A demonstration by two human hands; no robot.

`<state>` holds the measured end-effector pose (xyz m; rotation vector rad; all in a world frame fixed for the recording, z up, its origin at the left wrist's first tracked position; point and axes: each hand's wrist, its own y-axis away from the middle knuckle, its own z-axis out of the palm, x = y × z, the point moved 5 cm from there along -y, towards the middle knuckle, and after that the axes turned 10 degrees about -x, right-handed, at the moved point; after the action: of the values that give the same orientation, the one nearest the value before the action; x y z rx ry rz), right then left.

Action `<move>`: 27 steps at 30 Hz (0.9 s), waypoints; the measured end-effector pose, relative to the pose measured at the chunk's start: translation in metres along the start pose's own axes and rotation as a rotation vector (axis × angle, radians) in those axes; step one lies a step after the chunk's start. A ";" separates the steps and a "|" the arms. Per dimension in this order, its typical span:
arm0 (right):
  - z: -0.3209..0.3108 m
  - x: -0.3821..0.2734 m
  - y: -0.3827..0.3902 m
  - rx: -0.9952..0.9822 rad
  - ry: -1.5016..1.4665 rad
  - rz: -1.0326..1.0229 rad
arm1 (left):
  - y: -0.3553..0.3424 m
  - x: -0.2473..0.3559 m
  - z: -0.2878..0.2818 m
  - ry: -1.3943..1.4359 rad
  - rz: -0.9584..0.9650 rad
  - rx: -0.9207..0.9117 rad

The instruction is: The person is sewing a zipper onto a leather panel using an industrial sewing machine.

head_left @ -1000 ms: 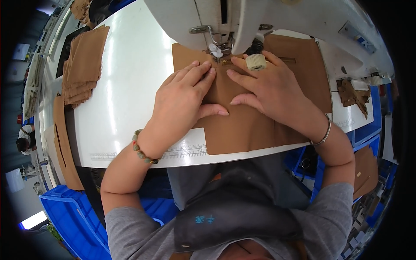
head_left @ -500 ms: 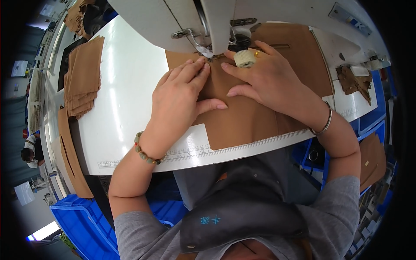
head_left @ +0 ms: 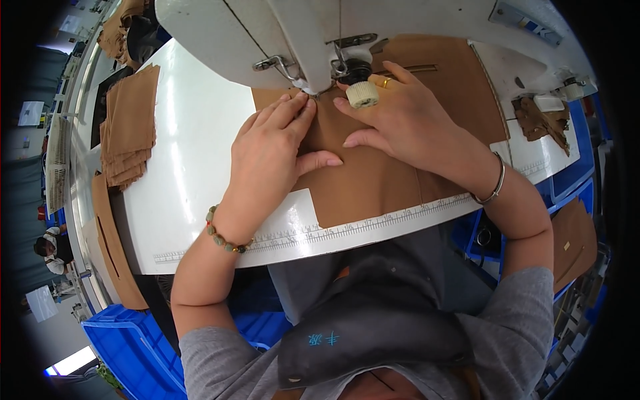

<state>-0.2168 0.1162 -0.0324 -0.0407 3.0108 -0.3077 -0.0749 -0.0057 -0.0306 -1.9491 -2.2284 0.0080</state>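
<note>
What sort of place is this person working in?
Probably a sewing workshop or a clothing factory: a white sewing machine stands over brown cloth, a stack of similar brown pieces lies to the left, and a blue bin sits below.

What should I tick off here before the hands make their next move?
1. Left hand resting on the brown fabric: ok, fingers together, thumb out.
2. Right hand on the fabric: ok, fingers spread, beside the ribbed cream knob.
3. Left fingertips clear of the needle: cannot tell; they are close to the sewing machine, and the needle cannot be made out.
4. Fabric free of creases: cannot tell; a line near its front edge may be a crease or a seam.
5. Stacked brown pieces apart from the fabric: ok, at the table's left.
</note>
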 end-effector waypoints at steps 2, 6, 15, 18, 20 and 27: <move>-0.007 0.009 -0.002 -0.048 -0.068 -0.001 | 0.000 0.000 0.000 -0.021 0.005 0.011; -0.036 0.050 0.003 0.249 -0.228 0.317 | 0.001 0.000 0.000 -0.027 0.026 0.049; -0.039 0.052 0.000 0.376 -0.222 0.289 | 0.002 0.001 -0.001 -0.042 0.018 0.062; -0.045 0.051 -0.001 0.486 -0.254 0.244 | 0.002 0.003 -0.002 -0.034 0.028 0.062; -0.046 0.053 -0.002 0.419 -0.262 0.212 | 0.002 0.003 -0.002 -0.033 0.031 0.069; -0.046 0.053 0.008 0.342 -0.242 0.034 | 0.002 -0.002 -0.001 -0.017 0.037 0.093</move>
<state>-0.2750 0.1312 0.0045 0.0033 2.6775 -0.7504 -0.0729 -0.0073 -0.0300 -1.9477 -2.1616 0.1309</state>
